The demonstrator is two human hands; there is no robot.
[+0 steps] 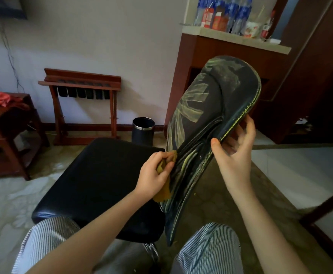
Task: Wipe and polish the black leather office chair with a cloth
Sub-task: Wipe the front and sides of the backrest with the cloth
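A black leather office chair (102, 180) stands on the floor just ahead of the person's knees, its backrest (211, 99) seen nearly edge-on. The left hand (151, 175) grips a crumpled yellow-brown cloth (164, 194), pressing it low on the backrest's front. The right hand (234, 153) grips the backrest's stitched edge, thumb in front. Behind stands a black bin (142, 133); its dark inside may be empty. Bottles (238, 14) crowd a shelf (230, 39).
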